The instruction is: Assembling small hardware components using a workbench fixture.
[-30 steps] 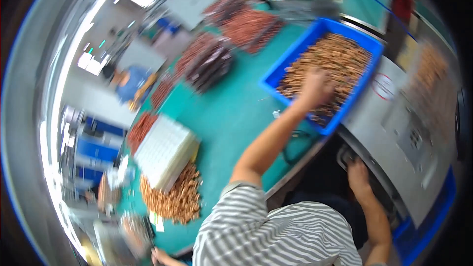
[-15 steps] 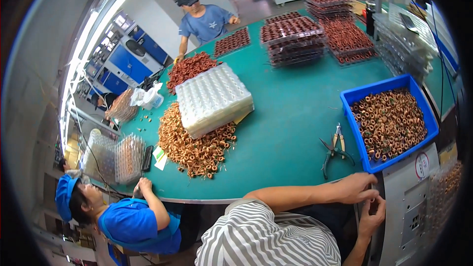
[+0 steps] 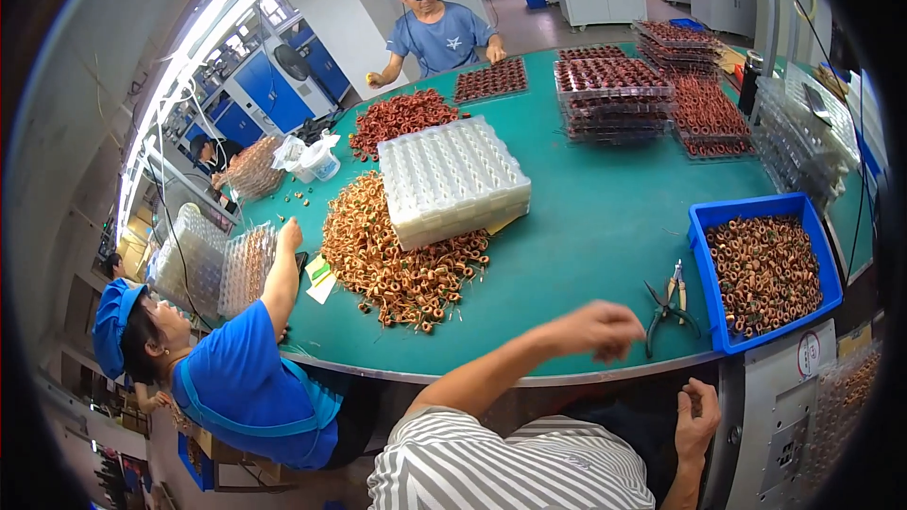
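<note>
closest to me, the right hand [image 3: 697,413] hangs just off the near edge of the bench [image 3: 586,217], half open, nothing seen in it. the left hand [image 3: 603,329] is loosely curled over that edge, blurred; i can't tell whether it holds anything. half a second ago the two met by the blue bin [image 3: 751,209]; now they're apart, the left drawn away leftward, so i'd judge their joint handling has broken off. the pliers [image 3: 664,306] lie just beside the left hand, untouched. the rings [image 3: 765,274] sit in the bin, neither hand on them. farther over, a coppery heap [image 3: 364,236] spreads beneath white trays [image 3: 463,165]. a co-worker in blue [image 3: 246,368] now stretches an arm out; beyond, another co-worker [image 3: 439,35] stands behind red rings [image 3: 402,121].
</note>
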